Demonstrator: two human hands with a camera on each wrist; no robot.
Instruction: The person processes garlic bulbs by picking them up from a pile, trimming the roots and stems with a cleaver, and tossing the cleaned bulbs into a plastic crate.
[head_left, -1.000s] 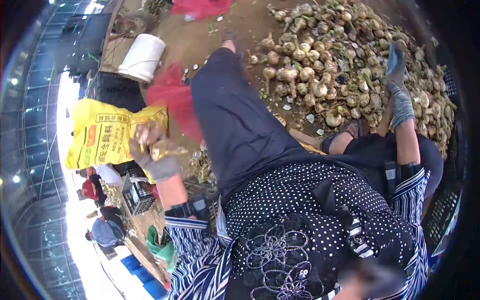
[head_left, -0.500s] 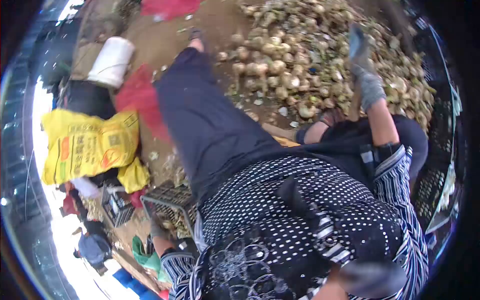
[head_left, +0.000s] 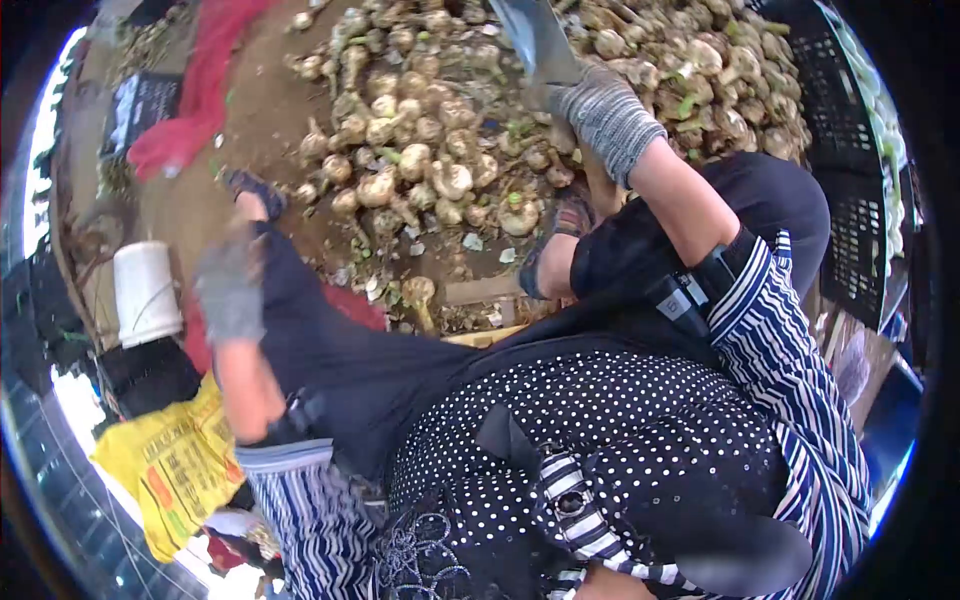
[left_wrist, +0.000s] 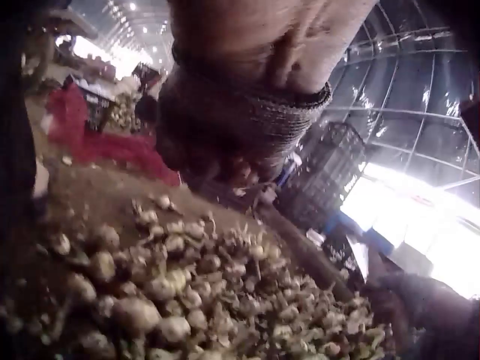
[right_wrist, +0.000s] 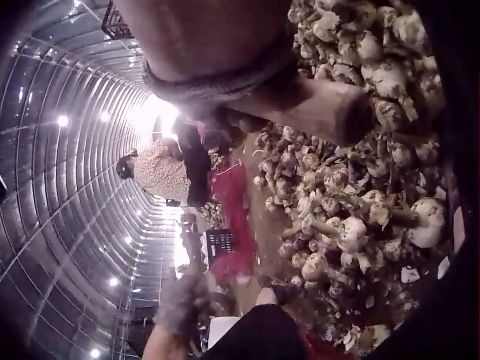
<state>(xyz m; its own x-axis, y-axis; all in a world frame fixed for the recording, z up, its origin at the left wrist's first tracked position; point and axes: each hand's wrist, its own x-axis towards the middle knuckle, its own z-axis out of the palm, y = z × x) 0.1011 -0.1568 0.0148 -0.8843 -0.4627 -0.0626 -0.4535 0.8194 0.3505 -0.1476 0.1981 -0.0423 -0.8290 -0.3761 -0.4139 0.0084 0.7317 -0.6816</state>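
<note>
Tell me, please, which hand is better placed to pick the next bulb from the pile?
Probably the left hand: it hovers by the garlic pile's near edge, apparently holding nothing, though blurred. The right hand already grips a knife.

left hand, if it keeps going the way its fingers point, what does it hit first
Probably the pile of bulbs on the ground: the gloved left hand points toward its near edge, past the foot. Depth is unclear, since the hand is blurred.
</note>
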